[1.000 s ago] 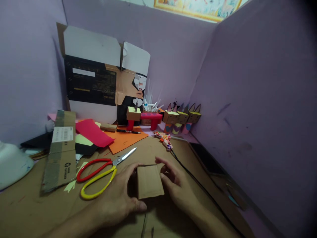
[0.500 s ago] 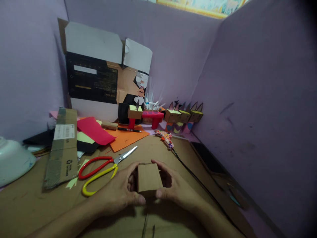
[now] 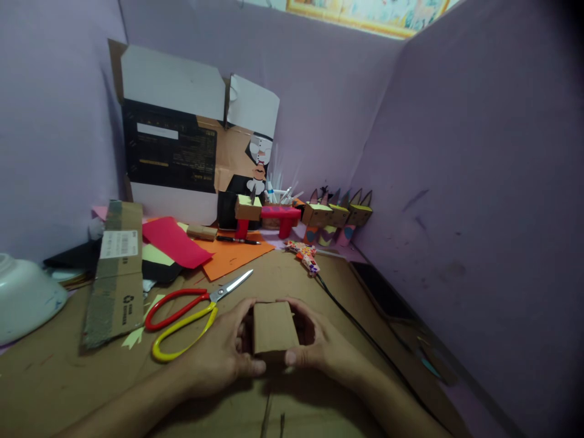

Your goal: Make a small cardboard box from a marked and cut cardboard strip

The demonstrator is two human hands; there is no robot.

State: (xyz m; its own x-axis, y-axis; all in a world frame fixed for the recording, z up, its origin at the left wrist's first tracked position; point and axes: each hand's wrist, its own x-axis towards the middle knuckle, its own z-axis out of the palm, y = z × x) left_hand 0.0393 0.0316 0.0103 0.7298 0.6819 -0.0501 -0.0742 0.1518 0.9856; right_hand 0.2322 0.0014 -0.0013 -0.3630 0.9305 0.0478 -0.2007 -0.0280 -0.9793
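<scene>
A small brown cardboard box (image 3: 274, 328) sits between my two hands, low in the middle of the view. My left hand (image 3: 232, 344) curls round its left side, thumb at the near edge. On the other side my right hand (image 3: 314, 340) grips it, its thumb by the near right corner. The underside of the box is hidden. Just left of my left hand lie large scissors (image 3: 213, 297) with one red and one yellow handle, blades pointing away to the right. Beyond my right hand rests a flower-patterned glue gun (image 3: 306, 254) with a black cord.
A cardboard strip (image 3: 116, 274), red paper (image 3: 177, 240) and orange paper (image 3: 237, 252) lie at the left and back. A white bowl (image 3: 27, 298) stands far left. Several cardboard animal figures (image 3: 337, 216) line the back right. A dark flat panel (image 3: 381, 289) lies along the right wall.
The box and both hands hold nearly the same pose. Only the camera view has shifted very slightly.
</scene>
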